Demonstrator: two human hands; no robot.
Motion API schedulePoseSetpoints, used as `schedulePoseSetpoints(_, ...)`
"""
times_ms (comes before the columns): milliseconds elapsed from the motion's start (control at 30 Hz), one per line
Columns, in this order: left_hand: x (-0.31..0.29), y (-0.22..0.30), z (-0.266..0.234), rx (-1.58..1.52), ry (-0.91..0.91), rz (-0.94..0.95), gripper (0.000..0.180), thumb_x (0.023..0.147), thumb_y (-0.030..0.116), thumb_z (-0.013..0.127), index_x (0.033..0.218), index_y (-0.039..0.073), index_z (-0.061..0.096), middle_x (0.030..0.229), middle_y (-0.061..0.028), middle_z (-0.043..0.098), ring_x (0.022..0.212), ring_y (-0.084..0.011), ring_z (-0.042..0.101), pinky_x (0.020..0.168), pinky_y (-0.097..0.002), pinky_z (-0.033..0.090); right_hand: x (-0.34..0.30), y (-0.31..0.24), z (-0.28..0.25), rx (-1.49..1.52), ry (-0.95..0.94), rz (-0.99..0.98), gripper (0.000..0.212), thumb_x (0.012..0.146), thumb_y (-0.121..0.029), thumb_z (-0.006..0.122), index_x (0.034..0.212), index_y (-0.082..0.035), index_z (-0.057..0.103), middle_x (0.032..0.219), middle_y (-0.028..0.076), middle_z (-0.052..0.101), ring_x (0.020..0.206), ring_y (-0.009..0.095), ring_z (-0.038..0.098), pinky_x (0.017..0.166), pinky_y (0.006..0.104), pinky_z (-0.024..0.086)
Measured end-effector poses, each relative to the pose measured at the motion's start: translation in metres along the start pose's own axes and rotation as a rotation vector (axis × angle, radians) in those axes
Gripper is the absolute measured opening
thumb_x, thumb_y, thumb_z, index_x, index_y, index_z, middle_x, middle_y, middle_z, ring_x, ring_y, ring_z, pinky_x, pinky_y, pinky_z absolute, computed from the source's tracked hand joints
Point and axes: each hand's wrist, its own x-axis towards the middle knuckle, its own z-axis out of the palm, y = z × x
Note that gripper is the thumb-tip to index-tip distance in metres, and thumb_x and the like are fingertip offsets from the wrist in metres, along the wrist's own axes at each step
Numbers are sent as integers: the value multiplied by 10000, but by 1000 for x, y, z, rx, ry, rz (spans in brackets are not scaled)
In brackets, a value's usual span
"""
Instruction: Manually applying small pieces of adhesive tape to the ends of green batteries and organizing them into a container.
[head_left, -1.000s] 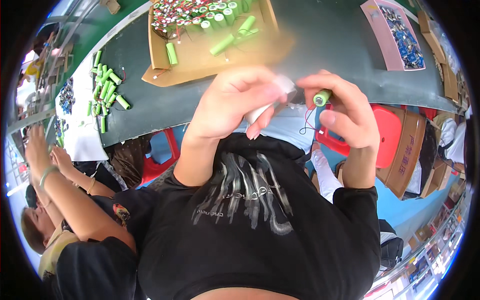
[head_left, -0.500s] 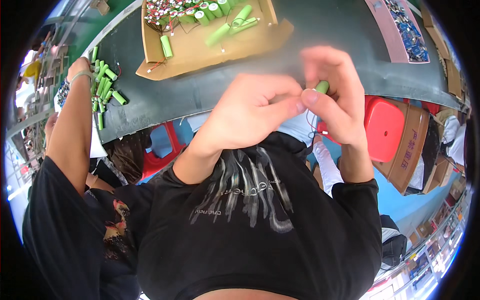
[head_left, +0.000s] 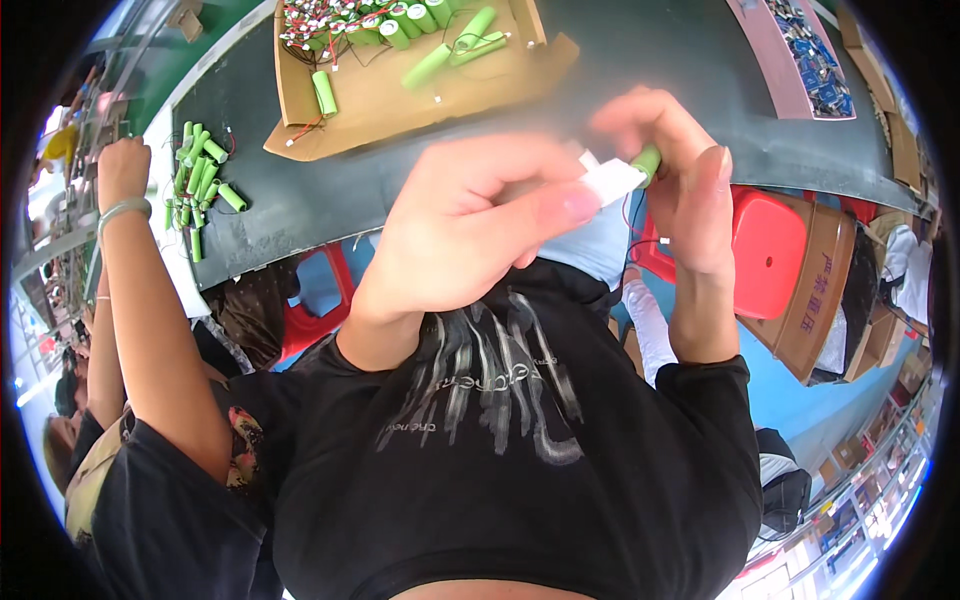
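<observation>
My right hand (head_left: 690, 180) grips a green cylindrical battery (head_left: 648, 162), most of it hidden behind the fingers. Thin red and black wires hang below that hand and carry a small white connector (head_left: 664, 240). Between the thumb and fingers of my left hand (head_left: 475, 220) is a small white strip (head_left: 614, 180), its right end against or just in front of the battery's end. Both hands are raised over the near edge of the table, in front of my chest.
A cardboard tray (head_left: 400, 115) of wired green batteries lies ahead on the dark table (head_left: 640, 50). Loose batteries (head_left: 200, 180) lie at the left, beside a co-worker's arm (head_left: 150, 300). A pink box (head_left: 775, 60) holds blue parts. Red stools (head_left: 768, 255) stand below.
My left hand has shifted left and turned, and the white strip now shows in its pinch. The right thumb has lifted off the battery's end. The co-worker's hand has drawn back from the loose batteries.
</observation>
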Motion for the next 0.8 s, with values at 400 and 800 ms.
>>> schedulePoseSetpoints(400,14,-27,5,254,32,147,119,876,112,613,811,14,626,541,47,496,462,-6,423,406,-180,281,1,-11,6,161,-56,31,323,784,-225,576,1012,3,554,826,3,453,761,85,423,645,213,347)
schedulePoseSetpoints(800,6,-38,16,975,160,424,45,754,58,633,753,26,601,604,-97,553,535,-302,555,487,-367,437,-4,-44,0,881,-68,-230,294,890,-220,474,1010,46,509,784,77,503,501,64,371,448,204,314)
